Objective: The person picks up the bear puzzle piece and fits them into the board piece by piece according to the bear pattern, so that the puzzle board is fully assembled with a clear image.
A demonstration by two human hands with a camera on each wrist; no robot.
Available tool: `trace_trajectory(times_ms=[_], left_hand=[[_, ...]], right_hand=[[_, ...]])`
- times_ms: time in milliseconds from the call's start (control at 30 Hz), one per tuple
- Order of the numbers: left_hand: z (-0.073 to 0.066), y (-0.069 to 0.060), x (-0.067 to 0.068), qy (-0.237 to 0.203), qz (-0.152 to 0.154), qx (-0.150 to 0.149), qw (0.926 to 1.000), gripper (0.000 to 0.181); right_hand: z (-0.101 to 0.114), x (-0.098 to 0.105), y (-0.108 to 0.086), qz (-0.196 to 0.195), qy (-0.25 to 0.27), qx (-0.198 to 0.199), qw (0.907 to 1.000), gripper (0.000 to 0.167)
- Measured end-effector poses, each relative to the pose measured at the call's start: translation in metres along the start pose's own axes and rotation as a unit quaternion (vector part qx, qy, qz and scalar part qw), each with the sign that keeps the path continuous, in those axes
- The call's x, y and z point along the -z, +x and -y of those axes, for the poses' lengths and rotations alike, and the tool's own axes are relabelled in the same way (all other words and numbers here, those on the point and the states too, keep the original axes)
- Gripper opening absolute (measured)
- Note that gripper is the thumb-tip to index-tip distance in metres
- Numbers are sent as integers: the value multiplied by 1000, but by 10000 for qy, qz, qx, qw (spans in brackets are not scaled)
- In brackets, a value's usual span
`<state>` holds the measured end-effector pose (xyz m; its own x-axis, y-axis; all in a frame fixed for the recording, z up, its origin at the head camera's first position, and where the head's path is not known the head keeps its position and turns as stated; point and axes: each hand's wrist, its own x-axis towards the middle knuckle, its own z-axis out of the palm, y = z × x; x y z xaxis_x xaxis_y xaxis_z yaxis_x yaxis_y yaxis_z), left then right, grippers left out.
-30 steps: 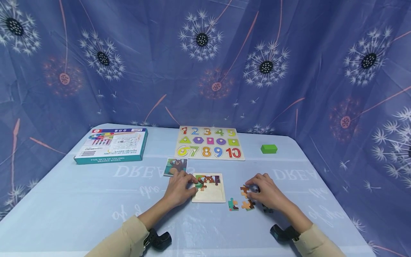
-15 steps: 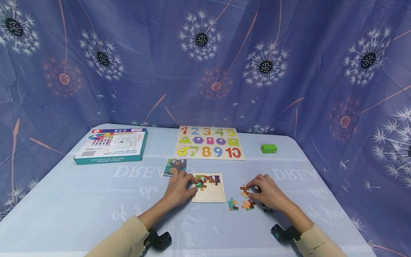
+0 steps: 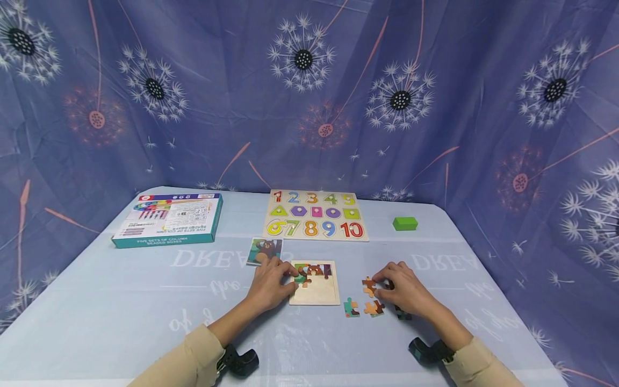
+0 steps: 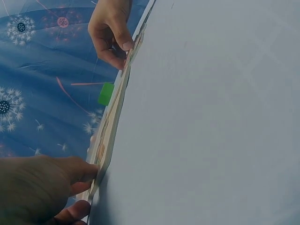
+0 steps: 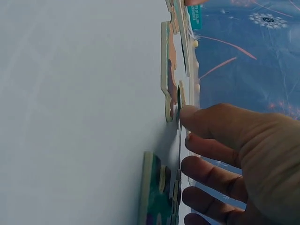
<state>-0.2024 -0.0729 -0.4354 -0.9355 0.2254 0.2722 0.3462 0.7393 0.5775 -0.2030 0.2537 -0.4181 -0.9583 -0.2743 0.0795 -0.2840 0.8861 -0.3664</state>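
My left hand (image 3: pixel 270 282) grips the left edge of a square wooden puzzle tray (image 3: pixel 321 294), its fingertips by the bear picture pieces (image 3: pixel 314 270) fitted along the top and left. To the right, my right hand (image 3: pixel 403 287) pinches a brown and orange puzzle piece (image 3: pixel 369 287) at its right side, low on the table. Near it lie a teal piece (image 3: pixel 351 308) and an orange-brown piece (image 3: pixel 374 308). Dark pieces (image 3: pixel 403 314) are partly hidden under the right hand. In the right wrist view, the thumb (image 5: pixel 192 116) touches a thin piece edge.
A bear picture card (image 3: pixel 265 250) lies behind the left hand. Farther back are a number board (image 3: pixel 316 215), a boxed bead set (image 3: pixel 169 220) at left and a green block (image 3: pixel 404 223) at right. A blue dandelion curtain (image 3: pixel 309 134) stands behind the table.
The brown and orange piece under my right fingertips has shifted and turned slightly. My right hand moves only a little; my left hand and the tray stay put.
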Motion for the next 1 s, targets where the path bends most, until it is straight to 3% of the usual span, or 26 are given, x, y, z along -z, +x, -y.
trace_trajectory(times_ms=[267,733,1000], left_hand=[[0,0,0,2,8,-2,10000,15],[-1,0,0,18,40,39,10000,15],[1,1,-1,21,30,40,10000,15]], right_hand=[[8,2,3,-46,60,25,10000,23],[48,-2,19,-113,432,210,9988,24],[68,-8,31,-208,476,578,9970,24]])
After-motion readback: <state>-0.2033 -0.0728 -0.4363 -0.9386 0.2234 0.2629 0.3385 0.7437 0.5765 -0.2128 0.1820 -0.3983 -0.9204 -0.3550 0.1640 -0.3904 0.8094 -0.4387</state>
